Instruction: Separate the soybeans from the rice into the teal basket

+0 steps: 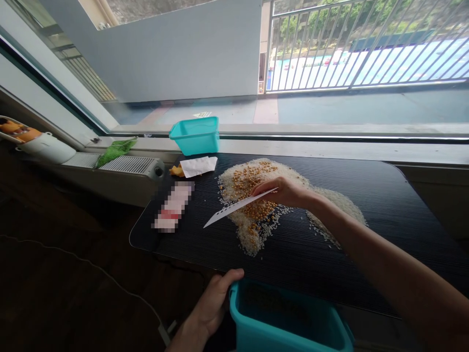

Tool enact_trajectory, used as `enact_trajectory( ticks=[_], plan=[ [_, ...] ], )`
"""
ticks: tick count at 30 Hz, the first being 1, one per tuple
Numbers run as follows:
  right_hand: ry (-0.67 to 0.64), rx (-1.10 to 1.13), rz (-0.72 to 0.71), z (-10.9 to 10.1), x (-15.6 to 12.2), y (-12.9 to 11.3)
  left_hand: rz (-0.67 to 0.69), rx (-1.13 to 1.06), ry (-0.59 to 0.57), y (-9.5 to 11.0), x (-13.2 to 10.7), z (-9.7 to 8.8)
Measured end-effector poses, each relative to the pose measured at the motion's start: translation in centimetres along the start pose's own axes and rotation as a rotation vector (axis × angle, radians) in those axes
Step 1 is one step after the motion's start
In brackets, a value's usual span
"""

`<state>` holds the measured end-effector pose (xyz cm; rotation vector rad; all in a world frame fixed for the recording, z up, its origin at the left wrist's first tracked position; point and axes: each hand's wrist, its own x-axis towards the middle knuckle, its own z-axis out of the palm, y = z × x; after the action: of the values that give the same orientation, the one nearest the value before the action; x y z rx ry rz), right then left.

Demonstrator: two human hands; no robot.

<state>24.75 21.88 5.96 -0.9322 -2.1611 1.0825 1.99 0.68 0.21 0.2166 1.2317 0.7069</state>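
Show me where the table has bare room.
Far right of the black table, past the plain rice. Narrower, nearly bare: between the pixelated item and mixed grains. Crowded: centre, under the right hand and white card; far left, by paper.

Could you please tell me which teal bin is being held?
The near bin, gripped at its left end by the left hand; no hand touches the far bin.

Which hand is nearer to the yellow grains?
Right. The right hand is over the yellow grains with a white card; the left hand is farther, at the near blue bin.
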Motion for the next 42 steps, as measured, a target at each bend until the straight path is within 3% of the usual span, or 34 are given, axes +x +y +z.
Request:
enact_trajectory(
  ticks=[4,42],
  plan=[
    [-0.060,0.073,0.012,-0.6,-1.0,0.5,0.019,-0.033,0.004,0.0,-0.2,0.3],
    [0.015,0.136,0.012,-1.9,-6.2,-0.5,0.046,-0.022,0.019,-0.1,-0.3,0.5]
  ],
)
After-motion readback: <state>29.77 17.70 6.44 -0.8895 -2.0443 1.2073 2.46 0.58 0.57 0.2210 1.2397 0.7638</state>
